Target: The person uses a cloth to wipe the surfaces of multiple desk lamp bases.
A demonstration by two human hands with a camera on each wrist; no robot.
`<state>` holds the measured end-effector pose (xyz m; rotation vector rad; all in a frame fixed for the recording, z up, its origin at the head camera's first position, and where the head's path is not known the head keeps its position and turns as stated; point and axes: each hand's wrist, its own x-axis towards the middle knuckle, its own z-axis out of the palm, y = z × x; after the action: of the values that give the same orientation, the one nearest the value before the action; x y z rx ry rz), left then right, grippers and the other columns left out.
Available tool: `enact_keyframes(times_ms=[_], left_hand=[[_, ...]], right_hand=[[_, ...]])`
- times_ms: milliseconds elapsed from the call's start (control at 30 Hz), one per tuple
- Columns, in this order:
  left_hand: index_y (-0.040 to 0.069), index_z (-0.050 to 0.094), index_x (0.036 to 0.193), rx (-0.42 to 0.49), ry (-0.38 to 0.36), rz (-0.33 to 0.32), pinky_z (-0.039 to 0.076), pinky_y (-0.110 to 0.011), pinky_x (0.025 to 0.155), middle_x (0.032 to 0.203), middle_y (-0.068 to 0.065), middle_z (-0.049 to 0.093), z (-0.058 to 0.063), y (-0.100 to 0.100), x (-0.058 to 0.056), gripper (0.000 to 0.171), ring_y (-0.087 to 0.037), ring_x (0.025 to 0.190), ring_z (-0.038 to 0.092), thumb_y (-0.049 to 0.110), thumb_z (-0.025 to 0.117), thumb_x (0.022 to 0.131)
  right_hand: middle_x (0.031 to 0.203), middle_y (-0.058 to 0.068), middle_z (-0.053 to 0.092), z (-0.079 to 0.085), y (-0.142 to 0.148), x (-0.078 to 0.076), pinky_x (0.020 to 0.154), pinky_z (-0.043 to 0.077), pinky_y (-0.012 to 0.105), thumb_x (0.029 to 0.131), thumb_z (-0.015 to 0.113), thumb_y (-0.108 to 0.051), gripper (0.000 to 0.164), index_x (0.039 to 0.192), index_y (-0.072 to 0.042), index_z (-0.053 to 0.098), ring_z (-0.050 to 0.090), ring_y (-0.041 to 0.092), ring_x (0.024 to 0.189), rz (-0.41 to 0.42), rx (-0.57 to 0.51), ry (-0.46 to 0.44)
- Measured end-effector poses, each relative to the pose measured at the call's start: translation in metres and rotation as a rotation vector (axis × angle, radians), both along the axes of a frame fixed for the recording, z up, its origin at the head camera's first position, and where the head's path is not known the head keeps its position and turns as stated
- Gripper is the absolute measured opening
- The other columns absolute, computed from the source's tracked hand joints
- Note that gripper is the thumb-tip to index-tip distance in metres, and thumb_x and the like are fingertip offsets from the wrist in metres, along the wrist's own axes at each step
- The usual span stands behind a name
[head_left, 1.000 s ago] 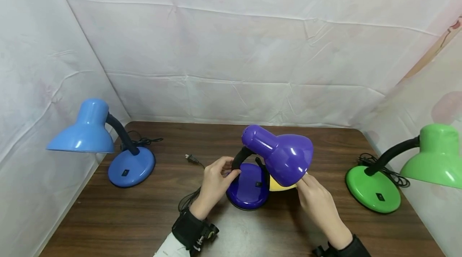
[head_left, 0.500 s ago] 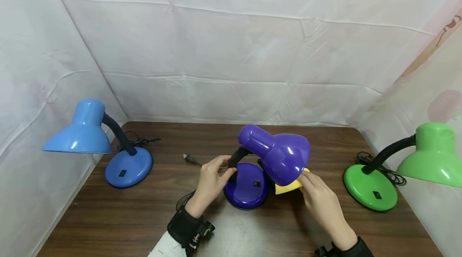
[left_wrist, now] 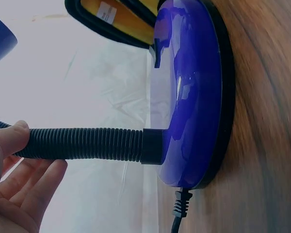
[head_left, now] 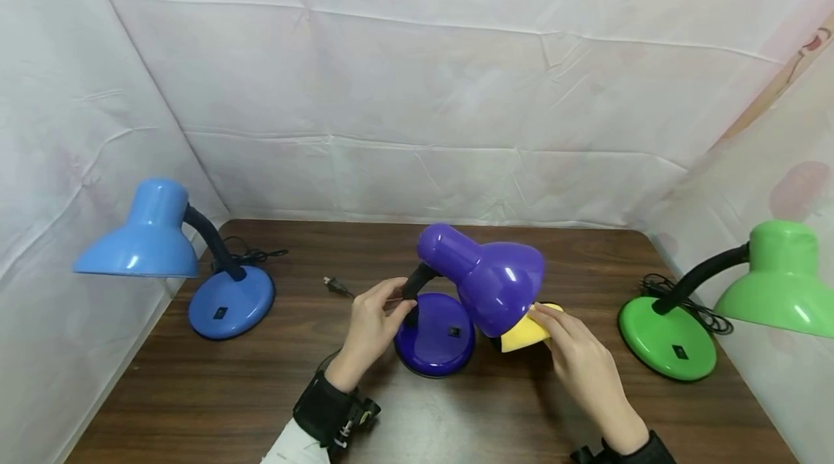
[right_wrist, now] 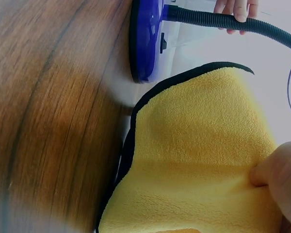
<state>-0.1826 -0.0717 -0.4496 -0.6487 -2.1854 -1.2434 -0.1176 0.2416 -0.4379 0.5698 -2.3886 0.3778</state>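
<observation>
Our left hand [head_left: 371, 323] pinches the purple lamp [head_left: 481, 294] by its neck [left_wrist: 87, 144]; right of it, our right hand [head_left: 584, 364] pinches a yellow cloth [head_left: 523, 334].

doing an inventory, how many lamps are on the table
3 in the head view: blue lamp at left, purple lamp in the middle near the cloth, green lamp at right.

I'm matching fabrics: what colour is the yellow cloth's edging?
The edging is black, clearest in the right wrist view.

I can't make out any writing here. The cloth [right_wrist: 199, 126] bears a white tag [left_wrist: 106, 12], too blurred to read.
</observation>
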Motion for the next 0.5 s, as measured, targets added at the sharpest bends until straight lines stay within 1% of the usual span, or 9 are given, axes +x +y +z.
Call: enact_keyframes(times_ms=[133,200,267,367,500], left_hand=[[0.007,0.065,0.104,0.001,-0.023,0.013,0.053,-0.015,0.063,0.094,-0.008,0.068,0.001,-0.006,0.000,0.028,-0.017,0.080,0.068,0.004,0.073,0.077],[0.008,0.065,0.104,0.006,-0.047,0.019,0.053,-0.015,0.064,0.094,-0.007,0.068,0.001,-0.010,0.000,0.028,-0.017,0.080,0.068,0.005,0.073,0.078],[0.008,0.065,0.104,0.005,-0.050,0.025,0.054,-0.016,0.064,0.095,-0.007,0.068,0.002,-0.013,0.000,0.027,-0.017,0.081,0.068,0.004,0.072,0.078],[0.008,0.064,0.104,0.002,-0.042,0.033,0.054,-0.018,0.065,0.095,-0.007,0.069,0.003,-0.017,-0.002,0.027,-0.017,0.081,0.068,0.004,0.072,0.078],[0.007,0.064,0.103,-0.006,-0.018,0.048,0.055,-0.020,0.066,0.092,-0.007,0.069,0.003,-0.023,-0.005,0.027,-0.017,0.079,0.068,0.003,0.072,0.077]], right_hand=[[0.115,0.003,0.062,0.000,0.000,0.000,0.070,0.053,0.037,0.098,0.024,-0.027,0.046,0.115,-0.013,0.064,0.060,0.022,0.099,-0.001,0.003,-0.006],[0.115,0.003,0.062,-0.001,0.000,0.001,0.070,0.053,0.037,0.098,0.025,-0.026,0.045,0.115,-0.013,0.064,0.060,0.022,0.099,0.000,0.003,-0.010],[0.116,0.003,0.062,-0.001,0.000,0.001,0.072,0.053,0.038,0.097,0.027,-0.025,0.043,0.115,-0.013,0.064,0.060,0.022,0.099,0.002,0.001,-0.010],[0.116,0.002,0.062,-0.001,0.000,0.001,0.073,0.052,0.037,0.096,0.029,-0.024,0.041,0.114,-0.013,0.064,0.060,0.022,0.100,0.001,-0.002,-0.001],[0.114,0.002,0.063,0.000,-0.001,0.001,0.074,0.051,0.036,0.097,0.028,-0.025,0.042,0.113,-0.013,0.065,0.060,0.021,0.098,0.004,-0.012,0.030]])
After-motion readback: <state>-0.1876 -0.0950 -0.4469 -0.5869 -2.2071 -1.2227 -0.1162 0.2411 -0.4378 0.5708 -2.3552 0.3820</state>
